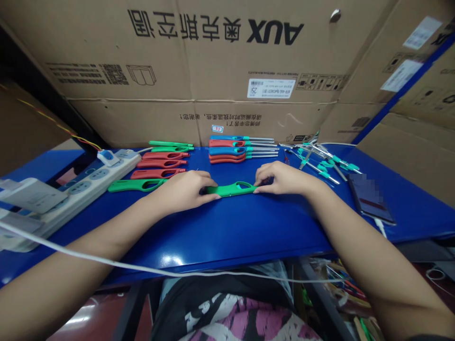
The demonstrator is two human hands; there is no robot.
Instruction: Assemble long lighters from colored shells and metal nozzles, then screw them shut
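Handle (pixel 227 191) of green plastic sits between the two hands, and from my remote seat I see both ends pinched. I have the left hand (pixel 190 189) with thumb and fingers nearly together on the broad end; the right hand (pixel 282 178) pinches the narrow end between thumb and fingertips, parted only by that thin tip. Holding the extremities probably steadies the piece level and leaves its looped middle uncovered. Whether it rests on the blue table (pixel 231 232) or hangs just above, I cannot tell.

Left of the grip, a green handle (pixel 124 185) lies partly behind the left hand and wrist, with red handles (pixel 159 164) ranged beyond it, all pointing much the same way, I suppose for easy pickup. Straight beyond the grip lies a neat stack of lighters (pixel 227 151), their rods aimed right, likely grouped to stay separate from loose parts. Beyond the right hand, metal rods with teal collars (pixel 324 173) are jumbled together, within easy reach. A phone (pixel 371 199) lies farther right, outside the working space.
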